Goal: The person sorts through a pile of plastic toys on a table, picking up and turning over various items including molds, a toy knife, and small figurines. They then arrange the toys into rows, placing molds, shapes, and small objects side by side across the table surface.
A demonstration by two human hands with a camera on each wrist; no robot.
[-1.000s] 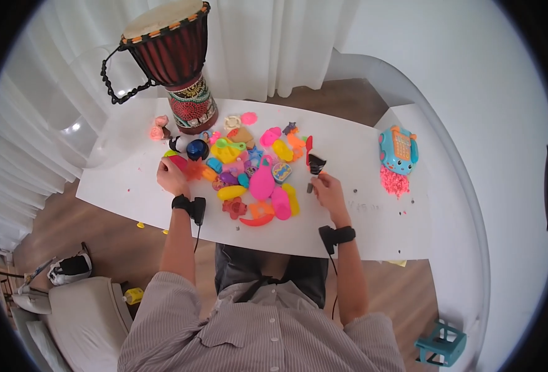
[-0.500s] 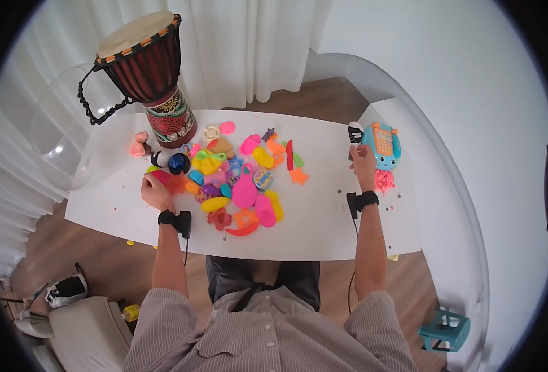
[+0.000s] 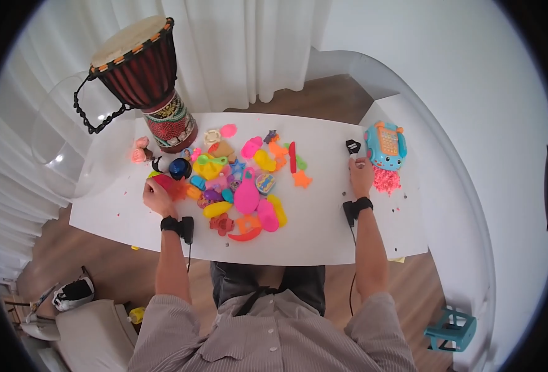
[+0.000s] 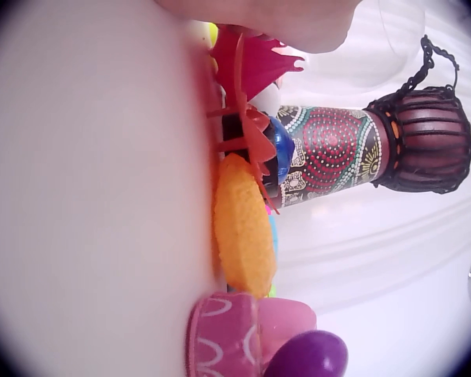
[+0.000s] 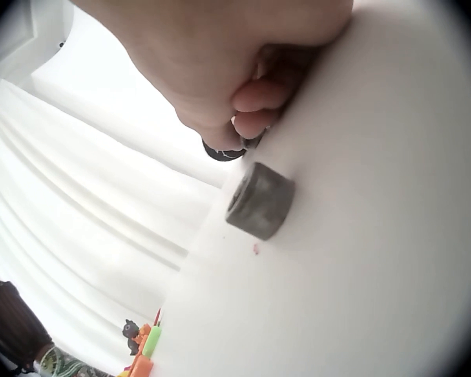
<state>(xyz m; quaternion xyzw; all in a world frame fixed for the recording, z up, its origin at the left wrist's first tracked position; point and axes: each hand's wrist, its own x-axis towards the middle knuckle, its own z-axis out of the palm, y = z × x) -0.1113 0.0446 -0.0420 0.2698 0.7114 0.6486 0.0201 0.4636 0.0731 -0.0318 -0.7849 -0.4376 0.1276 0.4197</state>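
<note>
My right hand (image 3: pixel 360 176) is at the table's right part, beside the toy telephone (image 3: pixel 386 146). Its fingers pinch a small black piece with white markings (image 3: pixel 352 147), which sticks out past the fingertips; the exact kind I cannot tell. In the right wrist view a short grey hollow cylinder (image 5: pixel 261 203) lies on the table near the fingers. At the left, my left hand (image 3: pixel 158 197) rests loosely curled next to a magenta piece with a pointed edge (image 4: pixel 255 67). Beyond that stand a red spiky piece (image 4: pixel 255 145) and a rough orange oval (image 4: pixel 243 232).
Many bright plastic toys crowd the table's middle, among them a pink paddle-shaped one (image 3: pixel 246 195). A tall djembe drum (image 3: pixel 139 74) stands at the back left by pink flowers (image 3: pixel 140 150). Pink grains (image 3: pixel 386 181) lie at the telephone's base.
My right hand has carried the black-and-white piece from beside the toys rightward to the telephone, then slightly toward me. The left hand stays by the magenta piece. The head view has shifted.
</note>
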